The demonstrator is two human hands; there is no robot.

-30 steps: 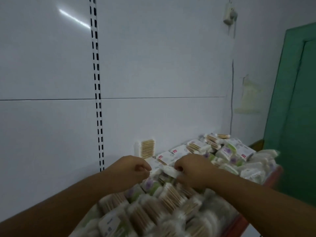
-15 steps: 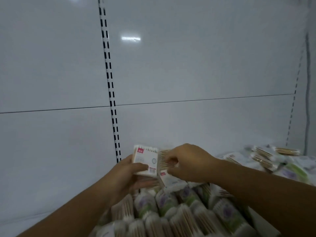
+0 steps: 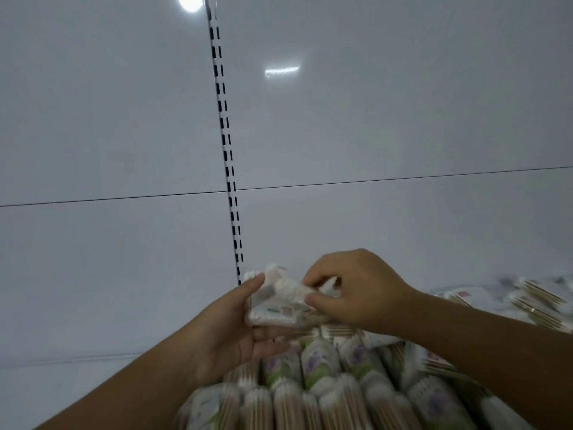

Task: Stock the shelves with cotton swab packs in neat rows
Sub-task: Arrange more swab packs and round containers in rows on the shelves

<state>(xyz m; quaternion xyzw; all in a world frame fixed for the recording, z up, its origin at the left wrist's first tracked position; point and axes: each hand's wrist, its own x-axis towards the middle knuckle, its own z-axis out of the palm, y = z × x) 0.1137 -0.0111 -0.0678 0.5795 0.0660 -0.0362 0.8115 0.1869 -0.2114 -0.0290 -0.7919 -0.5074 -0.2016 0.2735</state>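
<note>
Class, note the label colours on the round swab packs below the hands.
Green and white with a purple mark on the round swab packs, in the head view.

A black-slotted upright (image 3: 228, 169) divides glossy white wall panels (image 3: 387, 119).

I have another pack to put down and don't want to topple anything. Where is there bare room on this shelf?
Bare white shelf lies lower left, between the back panel and the left forearm. It is crowded from the left hand rightward: rows of packs below the held pack, loose packs at the right edge beyond the right hand.
</note>
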